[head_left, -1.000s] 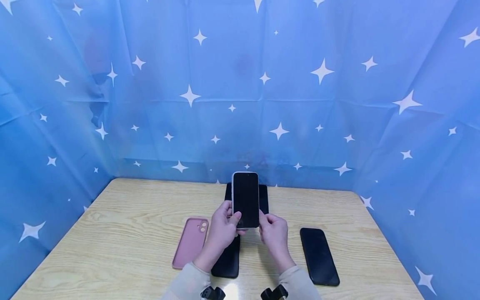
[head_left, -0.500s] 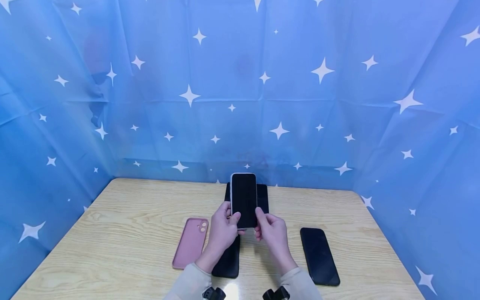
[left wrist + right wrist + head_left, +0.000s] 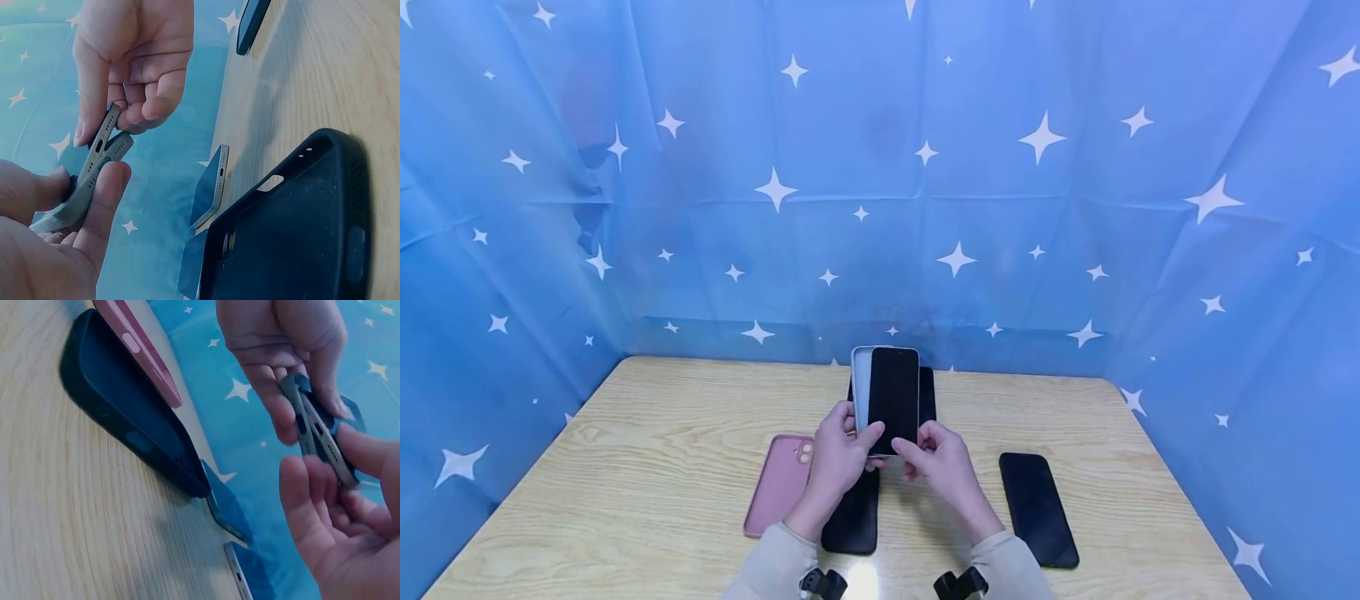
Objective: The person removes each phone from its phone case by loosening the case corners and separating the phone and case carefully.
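Observation:
A dark-screened phone (image 3: 895,396) is held up over the table, shifted to the right and partly out of a pale blue-grey phone case (image 3: 861,392). My left hand (image 3: 841,454) grips the case at its lower left, its thumb lying on the phone's screen. At the lower right corner, my right hand (image 3: 943,467) pinches the phone between thumb and fingers. In the left wrist view, the bottom edge of the phone (image 3: 100,144) with its charging port stands apart from the case (image 3: 78,203) at one end. The right wrist view shows the same wedge-shaped gap.
A pink phone case (image 3: 778,487) lies left on the wooden table (image 3: 647,450), beside a black phone case (image 3: 853,517) under my left forearm. Another black phone (image 3: 1039,510) lies at the right. Behind my hands lie dark phones (image 3: 927,396), partly hidden.
The phone has slid rightward out of line with its case, baring the case's inside on the left. My right thumb has moved from the phone's side edge onto its lower screen.

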A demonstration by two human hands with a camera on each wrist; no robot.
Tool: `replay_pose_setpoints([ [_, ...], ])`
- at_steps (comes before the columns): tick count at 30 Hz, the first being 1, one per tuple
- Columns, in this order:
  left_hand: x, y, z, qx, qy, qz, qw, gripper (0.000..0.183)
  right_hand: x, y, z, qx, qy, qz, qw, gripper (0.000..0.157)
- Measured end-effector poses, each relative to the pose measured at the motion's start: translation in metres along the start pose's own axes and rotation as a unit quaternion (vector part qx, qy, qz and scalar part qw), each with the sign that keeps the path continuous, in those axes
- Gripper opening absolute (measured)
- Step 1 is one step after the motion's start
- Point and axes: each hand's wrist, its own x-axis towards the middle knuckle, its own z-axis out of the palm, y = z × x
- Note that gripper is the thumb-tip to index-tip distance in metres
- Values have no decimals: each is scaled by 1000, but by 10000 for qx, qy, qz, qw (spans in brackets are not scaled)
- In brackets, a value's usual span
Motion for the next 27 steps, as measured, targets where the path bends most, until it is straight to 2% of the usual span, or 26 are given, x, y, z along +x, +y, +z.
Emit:
replay_pose_setpoints([
  [5,1,-1,-1,-49,-11,-20,10000,25,-2,-2,-6,-34,-347,-168,9992,33],
  [10,2,-1,-1,-84,44,-75,9999,26,-3,-4,-8,-209,-382,-310,9986,26],
  [15,1,-2,0,-83,29,-195,9998,32,-3,-5,-9,7,-367,-240,9990,18],
  [22,0,0,2,-319,-440,-301,9981,29,-2,-4,-13,508,-191,-36,9985,12],
  [27,-3,7,1,-436,-793,-216,9957,29,-1,-3,-18,742,-127,133,9971,11],
])
